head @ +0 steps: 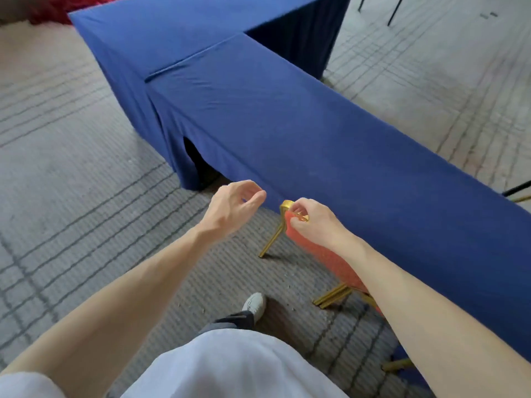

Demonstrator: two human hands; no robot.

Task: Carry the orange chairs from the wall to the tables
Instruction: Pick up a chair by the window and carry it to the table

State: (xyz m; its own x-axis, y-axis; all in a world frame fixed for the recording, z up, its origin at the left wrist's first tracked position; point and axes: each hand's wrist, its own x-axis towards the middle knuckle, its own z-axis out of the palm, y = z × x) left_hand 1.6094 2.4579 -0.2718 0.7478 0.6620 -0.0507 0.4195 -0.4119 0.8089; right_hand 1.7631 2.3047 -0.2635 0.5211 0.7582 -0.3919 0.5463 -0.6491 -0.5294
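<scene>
At the far left I see the grey carpet [71, 168] with its dark line pattern, and at 11 o'clock, at the top edge, a piece of red fabric [57, 7] lies on the floor. Next to it begins the surface [287, 124], covered with blue cloth down to the floor. It is made of two tables set in an L form: one goes across at 12 o'clock, and the other runs from there down to 4 o'clock.

My left hand [232, 208] is just left of the centre, raised in the air near the cloth edge. Its fingers are loosely curled and it holds nothing. Below it, at 6 o'clock, there are a white shoe [254, 304] and my white shirt [230, 369].

Just to the right of centre stands the orange chair [330, 262]. It is on the carpet, close against the long side of the surface, with its back toward me. A gold leg [271, 239] touches the carpet. The seat is hidden by my arm and the cloth.

My right hand [313, 222] grips the top corner of the chair back, with the fingers curled round the gold frame. The two hands are near each other but do not touch.

At 1 o'clock, thin black legs [398, 10] of some furniture stand on the pale carpet.
</scene>
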